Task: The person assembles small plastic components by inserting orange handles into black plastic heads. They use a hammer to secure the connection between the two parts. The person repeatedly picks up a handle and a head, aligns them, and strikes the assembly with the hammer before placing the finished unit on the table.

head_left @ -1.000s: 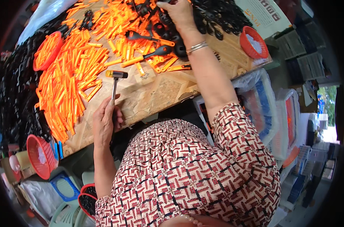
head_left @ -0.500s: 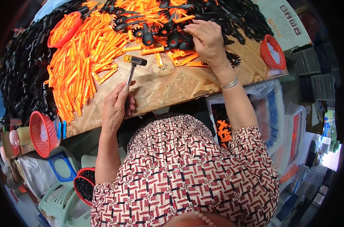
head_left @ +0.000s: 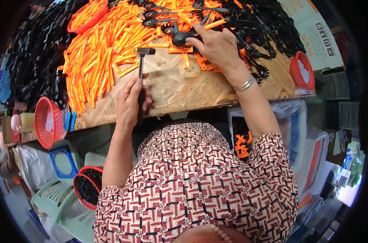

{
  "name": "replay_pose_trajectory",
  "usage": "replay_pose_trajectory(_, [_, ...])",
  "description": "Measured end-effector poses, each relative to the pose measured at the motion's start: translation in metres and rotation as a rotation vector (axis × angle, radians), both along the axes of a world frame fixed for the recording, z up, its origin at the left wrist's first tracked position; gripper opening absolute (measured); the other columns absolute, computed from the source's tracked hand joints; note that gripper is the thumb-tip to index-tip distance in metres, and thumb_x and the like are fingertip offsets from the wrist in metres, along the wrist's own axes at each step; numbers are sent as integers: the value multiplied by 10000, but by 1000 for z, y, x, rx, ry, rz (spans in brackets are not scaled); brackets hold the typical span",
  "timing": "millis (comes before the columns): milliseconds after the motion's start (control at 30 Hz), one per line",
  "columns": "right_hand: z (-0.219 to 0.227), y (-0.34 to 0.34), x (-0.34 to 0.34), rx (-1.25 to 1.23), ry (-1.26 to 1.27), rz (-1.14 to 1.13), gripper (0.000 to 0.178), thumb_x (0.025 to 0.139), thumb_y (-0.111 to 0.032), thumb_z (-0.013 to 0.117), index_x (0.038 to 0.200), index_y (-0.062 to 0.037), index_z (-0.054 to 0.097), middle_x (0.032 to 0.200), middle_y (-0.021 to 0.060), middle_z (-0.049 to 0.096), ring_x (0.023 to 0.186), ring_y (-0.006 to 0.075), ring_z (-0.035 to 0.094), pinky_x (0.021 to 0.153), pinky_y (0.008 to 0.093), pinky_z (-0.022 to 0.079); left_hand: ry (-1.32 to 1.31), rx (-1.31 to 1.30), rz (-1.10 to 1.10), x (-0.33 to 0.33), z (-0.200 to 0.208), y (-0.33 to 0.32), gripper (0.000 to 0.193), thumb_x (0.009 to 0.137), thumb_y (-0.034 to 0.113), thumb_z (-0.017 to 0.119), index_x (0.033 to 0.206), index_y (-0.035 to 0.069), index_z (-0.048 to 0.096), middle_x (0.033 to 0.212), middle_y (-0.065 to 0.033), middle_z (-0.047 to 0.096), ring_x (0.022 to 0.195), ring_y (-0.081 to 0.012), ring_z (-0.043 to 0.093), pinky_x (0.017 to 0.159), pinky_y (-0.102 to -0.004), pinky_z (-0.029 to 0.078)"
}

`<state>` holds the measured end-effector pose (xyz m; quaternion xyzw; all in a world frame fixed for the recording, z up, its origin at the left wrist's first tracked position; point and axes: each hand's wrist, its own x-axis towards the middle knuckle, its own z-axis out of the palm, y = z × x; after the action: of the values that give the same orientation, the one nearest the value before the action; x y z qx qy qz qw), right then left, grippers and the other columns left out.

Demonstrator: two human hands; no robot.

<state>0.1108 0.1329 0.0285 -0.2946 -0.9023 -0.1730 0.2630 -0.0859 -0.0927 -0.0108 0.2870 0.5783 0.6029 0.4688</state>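
The left hand (head_left: 131, 97) curls its fingers round a small hammer (head_left: 141, 64), head pointing far, seemingly to keep it handy. At the table's far middle, the right hand (head_left: 219, 47) spreads thumb and forefinger beside a round black utensil (head_left: 180, 39) (contact is unclear). Orange handles (head_left: 93, 60) heap leftward, probably for easy reach.

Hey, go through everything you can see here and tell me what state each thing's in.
Left hand: closed around the hammer
Hammer: held, head pointing away from the body
Right hand: thumb and forefinger spread at the black ladle, grip unclear
Orange handles: loose, heaped on the table
Far basket: filled with orange handles
Right-hand basket: holding something whitish
Table: partly covered
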Motion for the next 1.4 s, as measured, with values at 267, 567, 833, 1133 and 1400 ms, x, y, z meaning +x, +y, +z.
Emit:
replay_pose_trajectory(267, [-12, 22, -1, -478, 450, -88, 254, 849, -424, 770, 904, -177, 757, 685, 63, 686, 665, 232, 707, 571, 346, 533, 427, -62, 208, -38, -7, -6, 238, 986, 245, 687, 1124, 53, 659, 665, 49, 526, 490, -46, 470, 445, -224, 331])
replay_pose_trajectory(567, [-9, -21, 32, -1119, 1064, 406, 359, 930, 22, 610, 1260, 28, 469, 892, 120, 702, 735, 121, 655, 657, 244, 528, 1494, -131, 22, -60, 3, 39, 225, 925, 276, 707, 1075, 110, 728, 930, -129, 603, 899, -321, 646, 758, -432, 500])
replay_pose_trajectory(833, [-25, -55, 90, -1869, 1302, 203, 385, 957, -60, 593, 1335, 14, 571, 999, 181, 734, 716, 206, 724, 629, 304, 584, 1419, -45, -95, -64, -5, 61, 229, 955, 250, 686, 1067, 51, 690, 837, -177, 648, 765, -345, 658, 690, -443, 505])
replay_pose_trajectory(1133, [2, -63, 53, -798, 566, 368, 268, 996, -73, 567, 1244, 12, 623, 902, 153, 719, 684, 239, 707, 614, 328, 560, 200, -40, -156, -30, 17, 53, 198, 969, 163, 700, 1107, 31, 652, 811, 12, 657, 646, -70, 621, 565, -209, 480])
replay_pose_trajectory(1400, [-53, -159, 88, -2032, 887, 80, 258, 1020, -88, 562, 1249, 31, 561, 796, 103, 681, 621, 172, 689, 577, 260, 546, -153, -115, -309, 25, 11, 30, 209, 951, 153, 715, 1085, 25, 618, 780, -40, 662, 598, -71, 644, 420, -167, 423])
